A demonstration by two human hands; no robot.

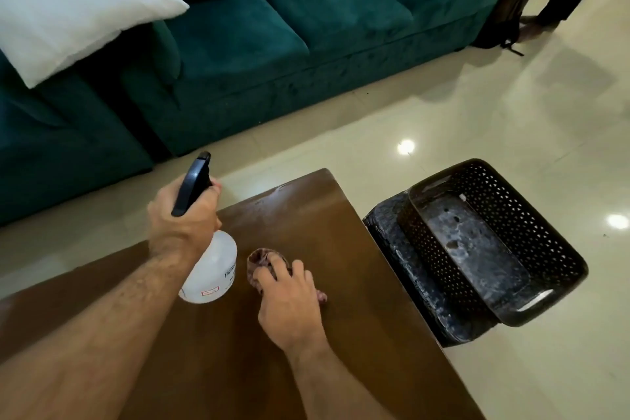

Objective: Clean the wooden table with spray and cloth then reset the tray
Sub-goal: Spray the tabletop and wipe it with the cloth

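Observation:
My left hand (184,211) grips the black trigger head of a clear white spray bottle (213,269), held upright just above the wooden table (341,242). The nozzle points toward the table's far edge. Under my right hand (289,300) lies a crumpled reddish-brown cloth (262,257), pressed flat against the tabletop near its middle. A black perforated tray (531,235) sits off the table to the right, resting tilted on a dark mottled stool (385,232). A pale smear shows near the table's far corner.
A dark green sofa (289,27) runs along the far side, with a white pillow (68,0) at left and another at top right. Glossy cream floor tiles surround the table. A person's dark-clothed legs stand at the top right corner.

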